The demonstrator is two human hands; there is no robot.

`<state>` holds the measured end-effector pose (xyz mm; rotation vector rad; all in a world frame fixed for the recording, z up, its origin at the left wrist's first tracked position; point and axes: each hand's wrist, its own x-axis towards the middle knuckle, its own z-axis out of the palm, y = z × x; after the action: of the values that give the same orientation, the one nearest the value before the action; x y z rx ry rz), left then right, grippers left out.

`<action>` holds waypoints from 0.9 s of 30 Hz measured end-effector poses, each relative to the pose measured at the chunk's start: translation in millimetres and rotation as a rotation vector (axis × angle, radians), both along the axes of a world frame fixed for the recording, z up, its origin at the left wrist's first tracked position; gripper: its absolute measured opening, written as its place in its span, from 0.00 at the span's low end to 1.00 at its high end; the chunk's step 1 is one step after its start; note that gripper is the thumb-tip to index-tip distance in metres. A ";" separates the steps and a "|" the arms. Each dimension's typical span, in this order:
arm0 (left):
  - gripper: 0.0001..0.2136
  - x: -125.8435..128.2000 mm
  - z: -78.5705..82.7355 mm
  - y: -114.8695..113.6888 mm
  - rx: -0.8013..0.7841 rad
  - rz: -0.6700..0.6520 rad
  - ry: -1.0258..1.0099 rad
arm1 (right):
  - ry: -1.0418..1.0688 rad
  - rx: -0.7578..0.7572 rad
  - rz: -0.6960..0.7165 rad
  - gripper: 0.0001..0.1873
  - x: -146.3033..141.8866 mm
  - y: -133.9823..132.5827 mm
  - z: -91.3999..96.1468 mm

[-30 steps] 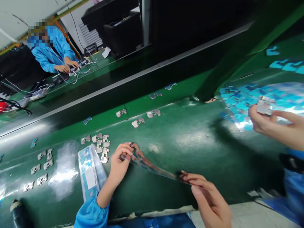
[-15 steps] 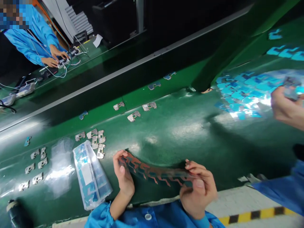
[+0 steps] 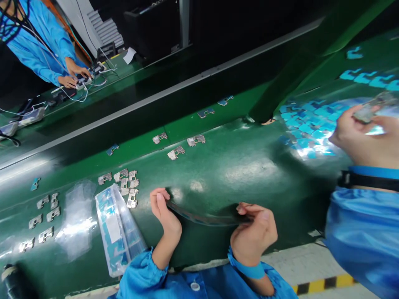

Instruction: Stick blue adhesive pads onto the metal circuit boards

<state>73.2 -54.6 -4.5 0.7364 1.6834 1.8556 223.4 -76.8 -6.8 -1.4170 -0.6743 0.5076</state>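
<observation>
Between my two hands a thin, dark flexible strip (image 3: 204, 219) sags in a shallow curve, seen almost edge-on. My left hand (image 3: 166, 214) pinches its left end, thumb against fingers. At the other end my right hand (image 3: 254, 232) grips the strip with curled fingers. Left of my left hand lies a clear plastic sleeve (image 3: 115, 230) holding blue pieces and a white label. Just beyond it sit several small silvery metal parts (image 3: 124, 185) in a loose cluster.
A co-worker's hand (image 3: 368, 133) at the right holds a greyish piece over a spread of blue parts (image 3: 311, 124). Crumpled clear film (image 3: 77, 220) and a dark bottle (image 3: 14, 282) lie left. Across the divider, another person's hands (image 3: 75, 74) handle cabled devices.
The strip has turned from showing its patterned reddish face to nearly edge-on. My right hand has shifted slightly left and up. The co-worker's hand at right has moved further into view.
</observation>
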 end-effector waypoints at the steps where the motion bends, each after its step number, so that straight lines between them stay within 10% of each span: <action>1: 0.15 -0.4 -1.2 0.0 0.007 -0.006 0.004 | -0.004 0.000 0.009 0.16 0.5 0.0 -0.4; 19: 0.15 1.3 -8.6 -14.5 0.004 -0.066 0.112 | -0.149 -0.170 -0.083 0.22 6.4 7.2 -2.9; 27: 0.13 1.4 -11.9 -7.9 -0.096 -0.120 0.108 | -0.172 -0.093 0.143 0.29 19.0 5.9 -6.5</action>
<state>74.6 -62.6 -16.3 0.8916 1.7414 1.6684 242.4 -70.9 -13.3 -1.5185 -0.9049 0.5385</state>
